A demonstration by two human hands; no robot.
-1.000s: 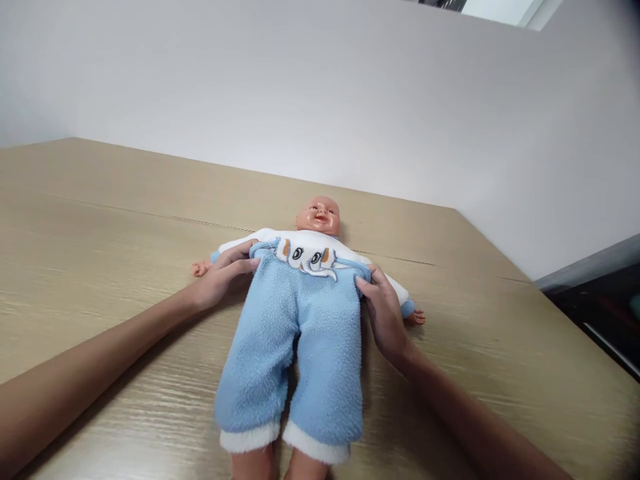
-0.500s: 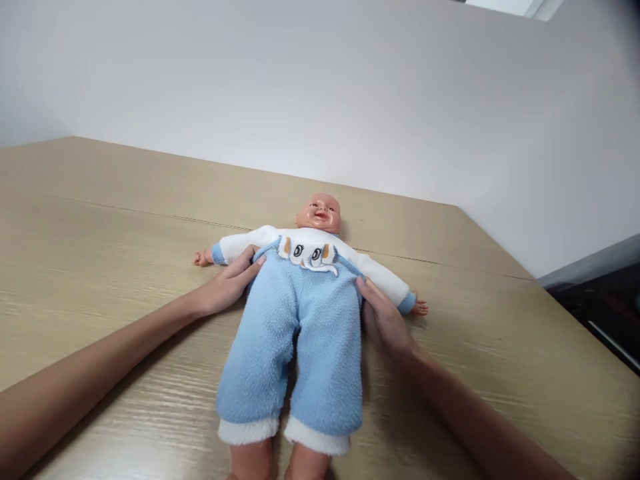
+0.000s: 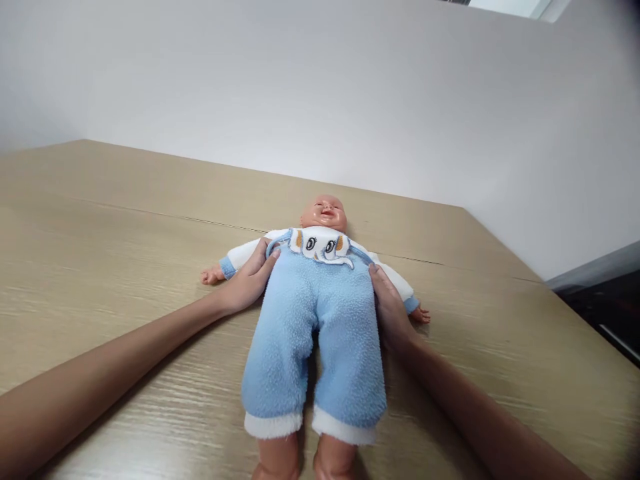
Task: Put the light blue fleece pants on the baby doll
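A baby doll lies on its back on a light wooden table, head away from me. It wears a white top and fluffy light-blue dungarees with an elephant face on the bib. My left hand grips the dungarees' edge at the doll's side near the left strap. My right hand holds the edge on the other side, fingers pressed along the fabric. The doll's bare feet stick out at the bottom of the view.
A plain white wall rises behind the table. The table's right edge runs diagonally, with a dark surface beyond it at the far right.
Both hands have slid the dungarees up the doll's body toward its chin. The bib now sits just below the face, and more of the legs shows below the cuffs.
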